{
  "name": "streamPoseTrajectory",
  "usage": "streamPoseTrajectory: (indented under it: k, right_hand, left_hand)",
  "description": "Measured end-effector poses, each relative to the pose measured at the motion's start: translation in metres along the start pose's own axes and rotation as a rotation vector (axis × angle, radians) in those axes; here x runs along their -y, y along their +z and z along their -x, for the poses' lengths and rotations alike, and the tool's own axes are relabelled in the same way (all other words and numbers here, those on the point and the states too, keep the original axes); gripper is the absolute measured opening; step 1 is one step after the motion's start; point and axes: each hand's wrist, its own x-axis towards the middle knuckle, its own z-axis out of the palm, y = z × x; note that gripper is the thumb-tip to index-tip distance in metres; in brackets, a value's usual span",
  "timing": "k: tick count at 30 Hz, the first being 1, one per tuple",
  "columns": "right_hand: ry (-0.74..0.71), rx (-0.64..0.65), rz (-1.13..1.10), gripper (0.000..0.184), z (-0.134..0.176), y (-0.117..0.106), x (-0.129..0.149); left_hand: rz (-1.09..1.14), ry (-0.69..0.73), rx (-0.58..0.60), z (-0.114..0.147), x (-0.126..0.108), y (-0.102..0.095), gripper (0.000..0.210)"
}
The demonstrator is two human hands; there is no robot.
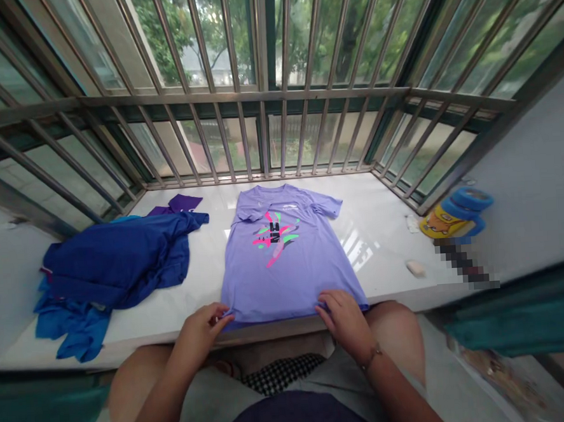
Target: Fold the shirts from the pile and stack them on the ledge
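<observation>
A lavender T-shirt [286,281] lies spread flat, printed side up, with its collar toward the window and its hem at the sill's front edge. Pink, green and black marks form the print on its chest. At the hem's left corner, my left hand [203,330] pinches the fabric between thumb and fingers. My right hand [346,318], a thin bracelet on its wrist, grips the hem a little in from the right corner. The left sleeve is folded inward over the shirt; the right one sticks out to the side.
Dark blue clothing [117,262] is heaped at left, with brighter blue cloth [76,325] beneath and purple cloth [186,203] behind. On the right are a blue-and-yellow bottle [454,214], a small pale object [415,268] and a pixelated item. Metal bars [260,98] line the window behind the white sill [383,230].
</observation>
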Motion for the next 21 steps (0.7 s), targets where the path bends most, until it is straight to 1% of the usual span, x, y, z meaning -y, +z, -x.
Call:
streamPoseTrajectory:
  k: [2, 4, 7, 9, 11, 13, 15, 17, 19, 21]
  right_hand:
    - [-0.004, 0.001, 0.02, 0.034, 0.001, 0.001, 0.004]
    - [0.01, 0.008, 0.048, 0.036, 0.002, 0.002, 0.003]
    - [0.015, 0.024, 0.072, 0.029, 0.001, 0.001, -0.003]
    - [-0.011, 0.017, 0.075, 0.027, 0.0, 0.0, -0.007]
    - [-0.034, -0.035, 0.058, 0.03, -0.001, -0.001, -0.01]
    - [-0.036, -0.142, 0.012, 0.031, -0.001, -0.002, -0.012]
    - [-0.025, -0.264, -0.038, 0.03, -0.001, -0.004, -0.012]
    - [-0.014, -0.335, -0.064, 0.03, -0.001, -0.008, -0.01]
    - [-0.021, -0.33, -0.071, 0.026, -0.002, -0.011, -0.006]
    - [-0.057, -0.287, -0.055, 0.024, -0.002, -0.01, 0.0]
  left_hand:
    - [0.043, -0.014, 0.046, 0.002, -0.005, -0.008, 0.04]
    - [0.056, 0.014, 0.1, 0.002, -0.011, -0.016, 0.043]
    - [0.02, 0.056, 0.167, 0.0, -0.019, -0.031, 0.048]
    - [-0.017, 0.075, 0.185, -0.003, -0.021, -0.042, 0.051]
    - [-0.06, 0.105, 0.167, -0.004, -0.021, -0.051, 0.048]
    - [-0.118, 0.138, 0.128, -0.005, -0.02, -0.057, 0.044]
    - [-0.185, 0.146, 0.08, -0.004, -0.019, -0.057, 0.04]
    - [-0.244, 0.132, 0.049, -0.003, -0.019, -0.051, 0.036]
    - [-0.27, 0.119, 0.037, 0.0, -0.022, -0.041, 0.03]
    - [-0.238, 0.12, 0.016, 0.003, -0.026, -0.031, 0.027]
